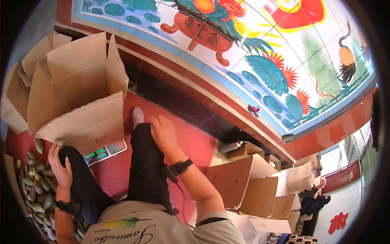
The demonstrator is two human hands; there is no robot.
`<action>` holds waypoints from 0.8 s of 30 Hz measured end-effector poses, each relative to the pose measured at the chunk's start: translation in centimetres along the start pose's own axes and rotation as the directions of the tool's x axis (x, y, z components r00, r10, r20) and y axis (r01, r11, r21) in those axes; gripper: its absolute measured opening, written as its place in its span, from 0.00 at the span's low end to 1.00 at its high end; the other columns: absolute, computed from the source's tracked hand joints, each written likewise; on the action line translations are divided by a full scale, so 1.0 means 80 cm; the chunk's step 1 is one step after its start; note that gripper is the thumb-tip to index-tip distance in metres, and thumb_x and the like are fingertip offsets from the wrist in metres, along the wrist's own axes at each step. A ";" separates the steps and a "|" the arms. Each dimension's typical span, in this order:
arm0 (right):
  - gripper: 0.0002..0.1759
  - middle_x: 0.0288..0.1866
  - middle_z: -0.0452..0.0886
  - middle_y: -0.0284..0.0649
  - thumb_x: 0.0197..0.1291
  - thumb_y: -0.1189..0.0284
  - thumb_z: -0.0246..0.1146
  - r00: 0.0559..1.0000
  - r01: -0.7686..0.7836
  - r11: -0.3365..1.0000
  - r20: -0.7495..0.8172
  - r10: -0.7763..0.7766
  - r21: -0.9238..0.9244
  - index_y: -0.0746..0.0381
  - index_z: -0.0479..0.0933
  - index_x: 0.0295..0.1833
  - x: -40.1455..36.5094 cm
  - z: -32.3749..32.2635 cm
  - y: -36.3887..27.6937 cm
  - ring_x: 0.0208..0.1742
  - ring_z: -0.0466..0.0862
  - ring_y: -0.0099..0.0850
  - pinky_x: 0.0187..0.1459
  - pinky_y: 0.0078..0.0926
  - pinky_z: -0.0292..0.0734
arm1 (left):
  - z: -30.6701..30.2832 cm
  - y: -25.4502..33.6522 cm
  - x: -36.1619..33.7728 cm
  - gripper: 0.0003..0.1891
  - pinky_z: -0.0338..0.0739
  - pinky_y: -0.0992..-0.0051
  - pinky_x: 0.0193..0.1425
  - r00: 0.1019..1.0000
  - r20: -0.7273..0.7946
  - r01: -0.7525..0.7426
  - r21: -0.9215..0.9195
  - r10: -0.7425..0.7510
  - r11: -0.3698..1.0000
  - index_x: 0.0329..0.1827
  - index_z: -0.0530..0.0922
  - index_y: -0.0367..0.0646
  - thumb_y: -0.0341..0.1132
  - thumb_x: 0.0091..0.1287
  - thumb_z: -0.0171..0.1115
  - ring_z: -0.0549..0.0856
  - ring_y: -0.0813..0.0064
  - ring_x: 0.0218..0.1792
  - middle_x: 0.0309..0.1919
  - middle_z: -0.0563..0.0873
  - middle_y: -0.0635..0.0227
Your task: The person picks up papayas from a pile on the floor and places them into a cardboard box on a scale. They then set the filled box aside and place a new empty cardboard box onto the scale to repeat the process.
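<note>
My left hand (61, 166) rests on my left knee, fingers stretched out, with nothing in it. Its fingertips are close to the lower edge of a large open cardboard box (85, 126). On my right knee lies my right hand (163, 134), fingers loosely spread over the black trouser leg and holding nothing. The box appears to stand on a digital scale (106, 152) with lit green displays and a keypad; most of the scale is hidden under it. A heap of oblong green and brownish mango-like fruits (38, 183) lies beside my left leg, and a single fruit (39, 145) sits near the box.
More open cardboard boxes (16, 97) stand behind at the left. Several boxes (248, 187) are grouped at the right, near a spray can or bottle (230, 146). A painted tile wall (227, 49) borders the red floor (191, 138). Another person (315, 201) in dark clothing is far right.
</note>
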State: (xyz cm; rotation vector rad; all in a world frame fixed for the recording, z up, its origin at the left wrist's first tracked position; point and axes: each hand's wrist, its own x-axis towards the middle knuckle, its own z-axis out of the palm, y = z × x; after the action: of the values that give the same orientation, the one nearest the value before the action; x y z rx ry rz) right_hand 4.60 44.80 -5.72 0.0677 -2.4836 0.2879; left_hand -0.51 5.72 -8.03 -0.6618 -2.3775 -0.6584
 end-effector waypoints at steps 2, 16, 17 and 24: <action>0.14 0.33 0.72 0.41 0.50 0.75 0.60 1.000 0.018 1.000 0.007 -0.018 -0.006 0.62 0.72 0.45 0.008 0.004 0.010 0.38 0.75 0.39 0.39 0.36 0.70 | -0.001 -0.001 0.000 0.23 0.58 0.57 0.65 1.000 -0.003 -0.003 0.011 0.003 1.000 0.60 0.64 0.35 0.26 0.60 0.52 0.67 0.49 0.60 0.59 0.68 0.49; 0.16 0.38 0.75 0.45 0.50 0.78 0.59 0.994 -0.075 0.997 0.075 0.074 0.009 0.60 0.73 0.48 -0.031 0.010 0.035 0.41 0.75 0.44 0.42 0.39 0.71 | -0.004 0.001 0.002 0.23 0.58 0.56 0.65 1.000 0.006 0.010 -0.003 -0.010 1.000 0.59 0.64 0.34 0.26 0.58 0.52 0.67 0.48 0.59 0.59 0.68 0.48; 0.16 0.38 0.75 0.45 0.50 0.79 0.58 0.996 -0.065 0.998 0.061 0.064 0.010 0.60 0.73 0.48 -0.032 0.008 0.034 0.41 0.75 0.45 0.42 0.39 0.71 | -0.004 0.001 0.002 0.23 0.58 0.56 0.65 1.000 0.005 0.010 -0.008 -0.010 1.000 0.59 0.64 0.34 0.25 0.58 0.52 0.67 0.48 0.59 0.58 0.68 0.48; 0.17 0.36 0.74 0.44 0.47 0.80 0.58 0.999 -0.011 1.000 0.031 0.011 0.020 0.62 0.73 0.46 -0.022 -0.007 0.014 0.39 0.75 0.44 0.41 0.39 0.71 | -0.006 0.003 0.002 0.23 0.58 0.56 0.65 1.000 0.003 0.009 0.000 -0.009 1.000 0.58 0.64 0.34 0.25 0.58 0.53 0.68 0.49 0.59 0.57 0.69 0.48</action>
State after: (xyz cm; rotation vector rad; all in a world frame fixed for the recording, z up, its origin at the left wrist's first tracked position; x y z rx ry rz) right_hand 6.24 45.99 -6.54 0.0674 -2.5122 0.3184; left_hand -0.31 5.68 -7.55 -0.6534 -2.3847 -0.6622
